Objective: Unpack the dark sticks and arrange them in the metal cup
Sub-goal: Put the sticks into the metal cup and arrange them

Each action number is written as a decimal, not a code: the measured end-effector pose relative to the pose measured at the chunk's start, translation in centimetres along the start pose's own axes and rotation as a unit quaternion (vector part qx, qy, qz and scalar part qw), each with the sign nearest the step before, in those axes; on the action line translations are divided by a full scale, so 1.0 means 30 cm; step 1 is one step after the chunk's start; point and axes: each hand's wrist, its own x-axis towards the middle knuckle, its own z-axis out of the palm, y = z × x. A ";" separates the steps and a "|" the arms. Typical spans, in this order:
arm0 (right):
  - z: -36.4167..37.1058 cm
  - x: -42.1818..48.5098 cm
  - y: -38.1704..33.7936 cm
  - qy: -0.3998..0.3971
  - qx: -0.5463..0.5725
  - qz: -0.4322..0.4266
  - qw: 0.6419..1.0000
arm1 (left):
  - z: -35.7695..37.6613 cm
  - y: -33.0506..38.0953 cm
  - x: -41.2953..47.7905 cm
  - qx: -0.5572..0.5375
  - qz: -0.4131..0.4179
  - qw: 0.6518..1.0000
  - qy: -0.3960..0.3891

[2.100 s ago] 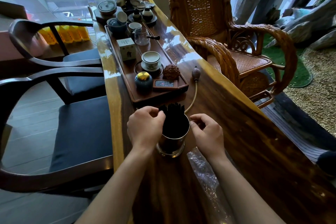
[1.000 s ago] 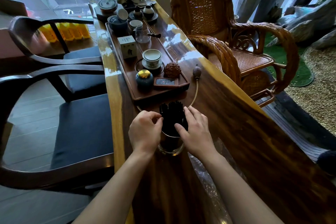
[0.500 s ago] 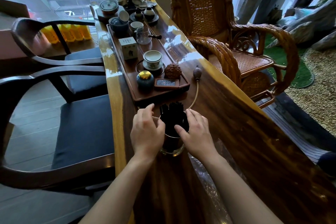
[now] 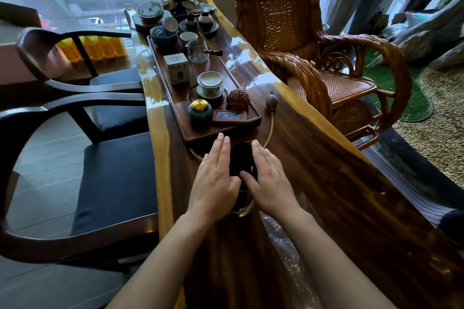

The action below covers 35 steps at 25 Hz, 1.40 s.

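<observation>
While both hands flank the cup, the long glossy wooden table runs from near to far through the middle. Two dark armchairs sit along its left edge; a woven rattan armchair sits on the right, with gravel and rocks beyond it. On the far half of the table lies a long wooden tea tray carrying a small white box, a lidded cup on a saucer, a round blue jar with gold lid, a pinecone-like ornament and a small remote-like panel. Glass teapot and small cups stand at the far end. A thin hose with a bulb curves just right of the tray.

Crinkled clear plastic wrap lies on the table near the right forearm.

Metal cup stands upright just near of the tray, only its lower part visible between the hands. Dark sticks stand bundled upright in it, tips above the rim. Left hand presses flat on the bundle's left side, fingers straight and together. Right hand mirrors it on the right side, fingers extended, thumb across the near face of the sticks. Neither hand is curled in a grasp; the palms squeeze the bundle between them.
</observation>
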 end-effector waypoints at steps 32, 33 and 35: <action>0.007 0.042 -0.108 0.188 0.001 0.062 0.980 | -0.006 0.002 -0.060 0.000 -0.115 0.993 -0.033; 0.010 0.044 -0.106 0.189 0.001 0.059 0.980 | -0.006 0.001 -0.056 0.001 -0.116 0.993 -0.032; 0.015 0.043 -0.101 0.187 0.006 0.052 0.981 | -0.003 -0.005 -0.052 0.007 -0.121 0.992 -0.030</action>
